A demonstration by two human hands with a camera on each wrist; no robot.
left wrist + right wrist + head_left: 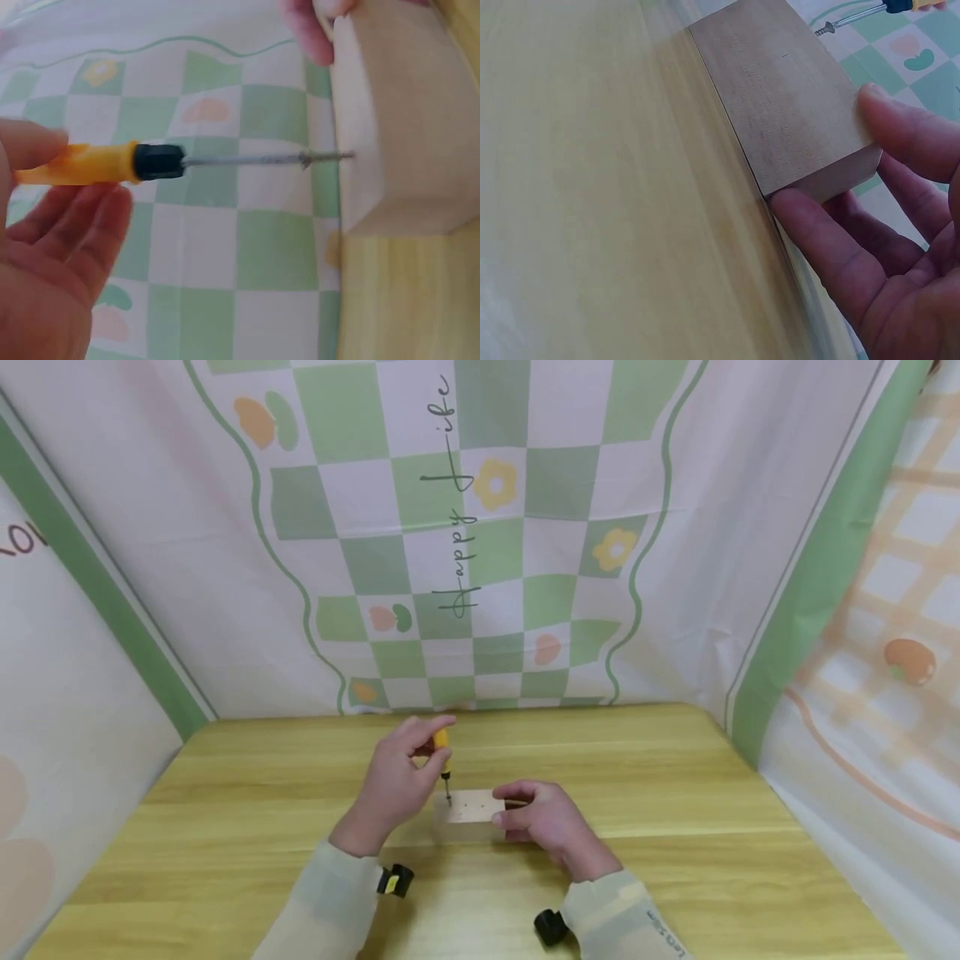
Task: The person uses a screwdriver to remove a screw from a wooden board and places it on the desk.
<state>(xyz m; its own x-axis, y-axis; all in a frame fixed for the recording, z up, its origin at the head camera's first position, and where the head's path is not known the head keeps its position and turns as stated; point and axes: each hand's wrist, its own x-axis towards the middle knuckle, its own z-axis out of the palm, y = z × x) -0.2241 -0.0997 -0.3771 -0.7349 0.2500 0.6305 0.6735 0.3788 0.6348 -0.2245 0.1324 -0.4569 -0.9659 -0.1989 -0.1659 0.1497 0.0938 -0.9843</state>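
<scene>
A pale wooden block (471,810) lies on the table, with a few small dark marks on its top face. My left hand (397,772) holds a screwdriver (97,163) by its yellow handle, shaft pointing down at the block's left end. At the shaft's tip a screw (328,157) stands upright, its point in or against the top face and most of its length showing. With thumb and fingers, my right hand (551,820) grips the block's right end; in the right wrist view the thumb (907,131) lies along the top edge.
The wood-grain table (247,827) reaches back to a green-and-white checked cloth (491,552). More printed cloth hangs at both sides. Black devices (551,927) are worn on both wrists.
</scene>
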